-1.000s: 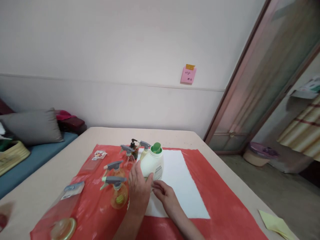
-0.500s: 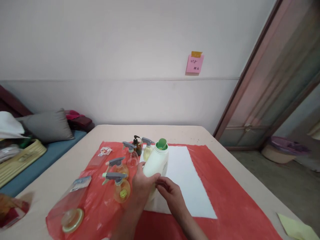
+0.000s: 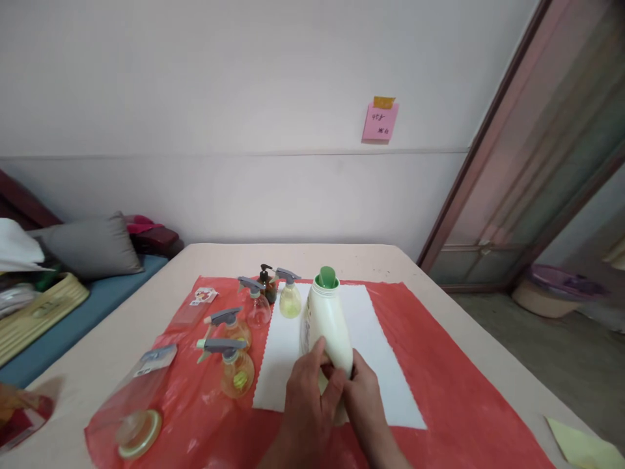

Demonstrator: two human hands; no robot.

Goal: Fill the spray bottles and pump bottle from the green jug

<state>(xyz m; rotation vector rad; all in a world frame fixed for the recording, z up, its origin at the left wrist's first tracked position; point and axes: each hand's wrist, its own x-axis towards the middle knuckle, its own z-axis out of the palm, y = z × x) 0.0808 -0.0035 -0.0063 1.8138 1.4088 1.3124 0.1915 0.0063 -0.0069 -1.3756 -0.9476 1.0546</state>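
Above a white cloth (image 3: pixel 385 365), a white detergent bottle (image 3: pixel 329 319) leans slightly, its open neck fitted with a green pouring spout (image 3: pixel 327 278). My left hand (image 3: pixel 310 391) grips its lower left side, fingers bent around it. The lower right side is held by my right hand (image 3: pixel 365 391), whose fingertips are partly hidden behind the bottle. Left of the cloth on a red sheet (image 3: pixel 439 391) stand spray bottles with grey heads, the nearest a round orange-tinted spray bottle (image 3: pixel 237 374). A yellowish spray bottle (image 3: pixel 290 301) and a dark pump bottle (image 3: pixel 267 288) stand farther back.
At the left lie a clear plastic pack (image 3: pixel 146 378) and a small jar-like piece with a pale rim (image 3: pixel 139 433). A yellow paper (image 3: pixel 583 443) rests by the table's right edge. A pink note (image 3: pixel 380 122) is taped to the wall behind the table.
The detergent bottle has turned and shifted right, and its label has rotated mostly out of sight. Both hands moved with it; my right hand has gone from the near side to the bottle's right side.
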